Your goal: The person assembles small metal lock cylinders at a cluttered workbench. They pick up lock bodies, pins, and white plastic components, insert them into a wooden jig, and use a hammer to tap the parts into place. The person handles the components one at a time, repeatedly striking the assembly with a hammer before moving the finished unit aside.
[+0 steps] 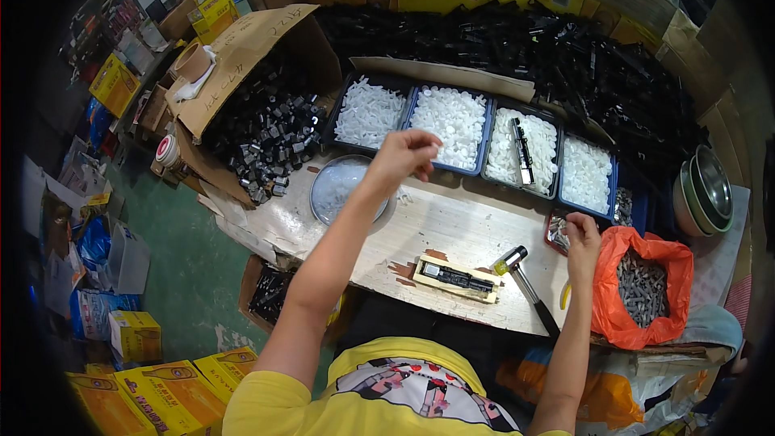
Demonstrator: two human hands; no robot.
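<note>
Currently left hand (401,156) hovers with fingertips pinched narrow, apparently on 1 small white part, over the near rim of the second blue tray (449,168); right hand (583,234), curled, grip unclear, dips into the small metal-parts tray (559,230), jig block (456,278) between them, long axis left-right.

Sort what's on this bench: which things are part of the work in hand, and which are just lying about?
In use:
- left hand over the trays of white parts
- right hand at the small tray of metal bits
- wooden jig holding a black part
- mallet

Lying about:
- stacked metal bowls
- tape roll
- yellow cartons
</note>
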